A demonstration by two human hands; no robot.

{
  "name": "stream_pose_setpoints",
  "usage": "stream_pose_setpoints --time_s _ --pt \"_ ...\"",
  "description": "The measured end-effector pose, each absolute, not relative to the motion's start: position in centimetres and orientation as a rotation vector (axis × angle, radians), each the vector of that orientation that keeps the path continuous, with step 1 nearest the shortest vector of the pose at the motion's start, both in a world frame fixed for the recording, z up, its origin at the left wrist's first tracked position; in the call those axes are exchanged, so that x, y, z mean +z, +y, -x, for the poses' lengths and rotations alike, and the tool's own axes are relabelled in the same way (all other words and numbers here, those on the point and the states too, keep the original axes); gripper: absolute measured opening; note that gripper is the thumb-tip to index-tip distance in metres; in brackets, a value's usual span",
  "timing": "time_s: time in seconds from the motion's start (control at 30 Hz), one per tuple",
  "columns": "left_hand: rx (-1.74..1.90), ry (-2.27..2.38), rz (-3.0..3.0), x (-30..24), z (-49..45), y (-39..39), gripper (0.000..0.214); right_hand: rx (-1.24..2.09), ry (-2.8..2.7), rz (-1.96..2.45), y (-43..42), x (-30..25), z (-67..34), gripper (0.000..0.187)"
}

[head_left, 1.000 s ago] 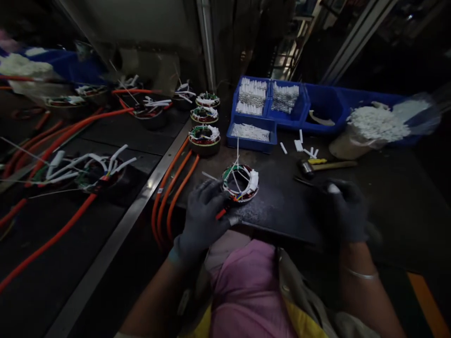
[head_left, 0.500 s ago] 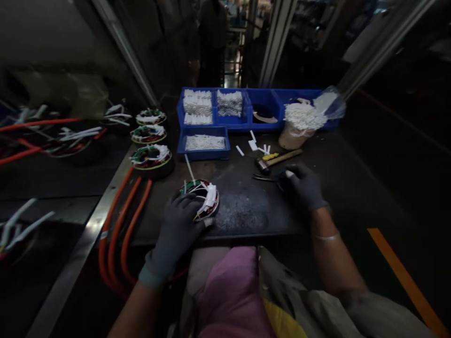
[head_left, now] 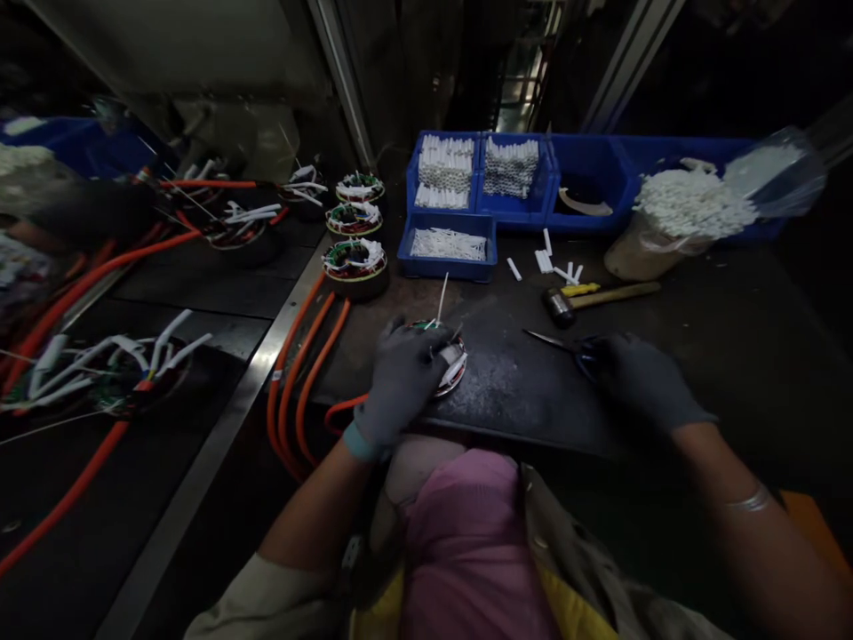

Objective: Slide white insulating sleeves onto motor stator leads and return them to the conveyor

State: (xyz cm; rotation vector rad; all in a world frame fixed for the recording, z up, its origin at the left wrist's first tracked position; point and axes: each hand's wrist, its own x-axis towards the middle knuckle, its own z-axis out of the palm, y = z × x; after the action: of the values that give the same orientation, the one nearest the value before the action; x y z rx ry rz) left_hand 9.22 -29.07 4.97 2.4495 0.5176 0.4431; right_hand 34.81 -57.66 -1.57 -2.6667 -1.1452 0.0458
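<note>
The stator was pinned under the gloved left hand, fingers curled over it; scissors were gripped by the gloved right hand.

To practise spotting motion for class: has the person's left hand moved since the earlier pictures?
Yes: the left hand has moved forward, closer to the nearest wound stator standing on the bench.

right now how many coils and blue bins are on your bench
coils: 4 (three in a row, one under the left hand)
blue bins: 5
total: 9
</note>
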Motion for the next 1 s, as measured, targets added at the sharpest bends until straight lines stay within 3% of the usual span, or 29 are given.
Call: stream_pose_setpoints --time_s 0.13,0.47,0.6,0.73,0.87,1.0 --pt "0.43 0.465 -2.24 5.3 -8.4 -28.0 0.02 0.25 -1.299 2.611 -56.5 0.1 -31.0 0.031" --pt "0.689 0.273 -2.138 4.4 -6.5 -26.4 0.012 0.23 -1.825 2.644 -49.5 7.9 -24.8 0.024" --pt "0.672 0.337 -1.964 2.9 -6.8 -26.2 0.015 0.322 -1.838 2.628 -49.2 8.0 -25.7 0.016" --pt "0.69 0.469 -1.77 1.9 -6.7 -27.1 0.016 0.54 -1.804 2.545 -51.9 6.9 -26.8 0.026" --pt "0.713 0.556 -1.618 1.6 -7.2 -28.8 0.02 0.408 -1.878 2.573 -51.7 8.0 -25.6 0.035" --pt "0.81 0.525 -1.741 1.8 -7.9 -29.3 0.017 0.359 -1.976 2.69 -49.8 9.6 -24.7 0.028"
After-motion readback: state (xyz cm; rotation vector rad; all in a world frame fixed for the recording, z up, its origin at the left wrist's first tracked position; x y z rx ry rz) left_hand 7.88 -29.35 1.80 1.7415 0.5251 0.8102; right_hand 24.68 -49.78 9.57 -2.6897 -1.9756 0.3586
